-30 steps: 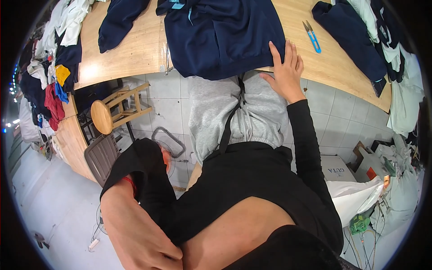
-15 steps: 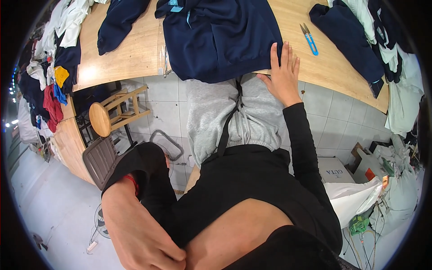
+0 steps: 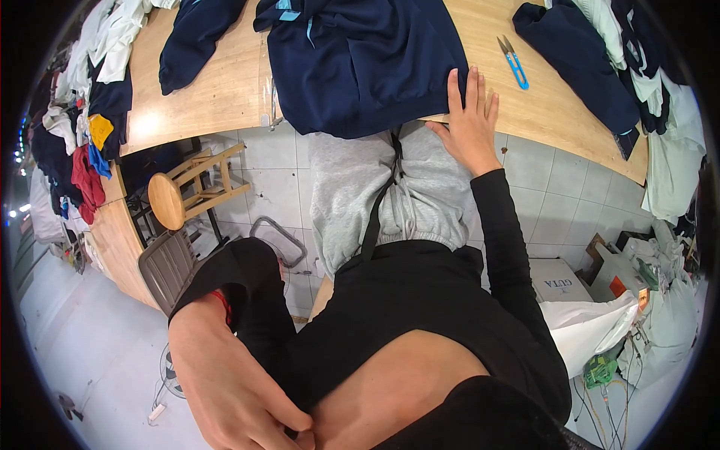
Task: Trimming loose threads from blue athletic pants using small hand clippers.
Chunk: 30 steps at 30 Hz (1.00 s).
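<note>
My right hand (image 3: 473, 126) lies flat at the table's near edge, its fingers spread. It rests against the lower right corner of a navy blue garment (image 3: 367, 71), which has light blue trim near its top. Raised close to my upper body, my left hand (image 3: 238, 382) has its fingers curled together near the neckline of my black top. Whatever those fingers pinch, if anything, is hidden. To the right of my right hand, blue-handled thread snips (image 3: 514, 66) lie on the wooden table (image 3: 202, 112).
More navy garments (image 3: 581, 71) lie at the right, with white cloth beside them. A heap of coloured clothes (image 3: 94, 154) hangs off the left end. Under the table are a wooden stool (image 3: 169, 201) and a brown plastic seat (image 3: 165, 266). A white box (image 3: 559, 281) stands lower right.
My left hand's fingers have shifted slightly, still curled near the neckline. My right hand stays flat by the navy garment. The whole view has moved a little.
</note>
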### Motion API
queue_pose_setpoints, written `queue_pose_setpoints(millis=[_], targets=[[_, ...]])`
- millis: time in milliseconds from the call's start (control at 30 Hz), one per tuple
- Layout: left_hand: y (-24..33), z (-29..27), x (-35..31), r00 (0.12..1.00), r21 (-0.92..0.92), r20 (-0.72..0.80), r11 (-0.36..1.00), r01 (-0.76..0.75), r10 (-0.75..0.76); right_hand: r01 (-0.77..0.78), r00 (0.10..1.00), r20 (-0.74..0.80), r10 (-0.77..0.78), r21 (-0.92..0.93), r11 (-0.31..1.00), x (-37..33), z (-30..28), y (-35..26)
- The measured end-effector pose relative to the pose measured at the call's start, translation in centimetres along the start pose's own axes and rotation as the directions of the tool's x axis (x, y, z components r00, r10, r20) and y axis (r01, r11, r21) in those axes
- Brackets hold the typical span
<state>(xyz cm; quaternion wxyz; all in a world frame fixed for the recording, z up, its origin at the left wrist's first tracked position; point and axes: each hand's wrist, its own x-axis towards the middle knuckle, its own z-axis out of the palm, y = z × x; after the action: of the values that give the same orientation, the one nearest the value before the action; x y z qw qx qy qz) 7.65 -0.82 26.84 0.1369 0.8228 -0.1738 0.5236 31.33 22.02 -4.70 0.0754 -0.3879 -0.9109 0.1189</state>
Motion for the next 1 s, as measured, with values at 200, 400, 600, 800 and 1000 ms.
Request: queue_pose_setpoints(millis=[200,400,600,800,1000], targets=[[-0.4,0.2,0.3,1.0,-0.012,-0.006,1.0,0.022,-0.022,0.031,0.999,-0.015,-0.031,0.015,0.999,0.5,-0.1,-0.3],[-3.9,-0.4,-2.0,0.902,-0.148,-0.334,0.96,0.237,-0.274,0.047,0.999,-0.006,-0.047,0.007,0.999,0.0,-0.5,-0.1],[-8.5,4.9,-14.2,-0.108,-0.114,-0.881,-0.015,0.993,-0.461,0.218,0.976,-0.037,-0.216,0.259,0.941,-0.4,-3.9,-0.5],[-10.9,10.4,-15.3,-0.527,-0.741,-0.632,0.246,0.625,-0.568,0.201,0.979,-0.203,-0.019,0.975,-0.09,-1.4,-12.7,-8.9],[-11.0,9.5,-13.6,-0.473,-0.742,-0.639,0.323,0.588,-0.607,0.119,0.993,-0.107,0.052,0.887,-0.446,-1.0,-14.2,-8.8]])
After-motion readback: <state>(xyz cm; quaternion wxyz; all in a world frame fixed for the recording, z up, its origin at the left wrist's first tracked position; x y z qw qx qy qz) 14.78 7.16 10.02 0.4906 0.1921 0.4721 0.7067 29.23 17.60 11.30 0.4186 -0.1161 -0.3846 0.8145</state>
